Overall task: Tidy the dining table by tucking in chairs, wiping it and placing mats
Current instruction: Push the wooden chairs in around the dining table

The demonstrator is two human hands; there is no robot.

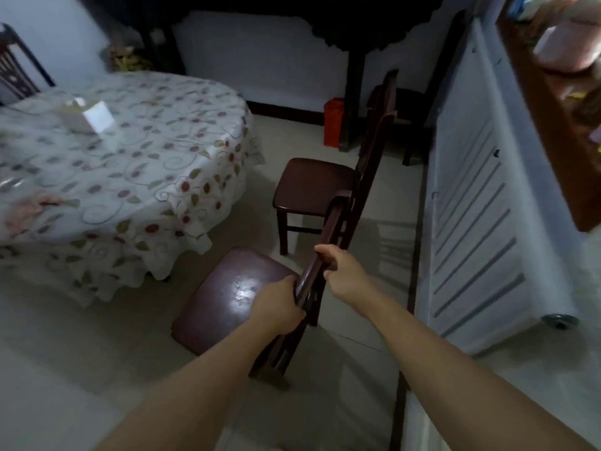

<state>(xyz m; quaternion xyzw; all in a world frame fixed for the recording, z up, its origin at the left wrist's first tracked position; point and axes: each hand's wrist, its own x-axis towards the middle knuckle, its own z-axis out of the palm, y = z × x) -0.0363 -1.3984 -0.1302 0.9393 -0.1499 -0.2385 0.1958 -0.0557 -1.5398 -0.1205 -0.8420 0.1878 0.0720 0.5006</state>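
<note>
Both hands, left hand [280, 304] and right hand [341, 271], have fingers wrapped round the dark wooden chair [234, 294] back. Floral-clothed round tabletop [130, 164] sits off left of them.

We see bare floor [247, 177] between the table [136, 164] and the two chairs. The near chair [234, 294] stands just beside the hanging cloth [156, 255], with a thin gap. The far chair [312, 187] stands behind it. On our right the white cabinet [481, 222] blocks the way, leaving a narrow strip.
</note>
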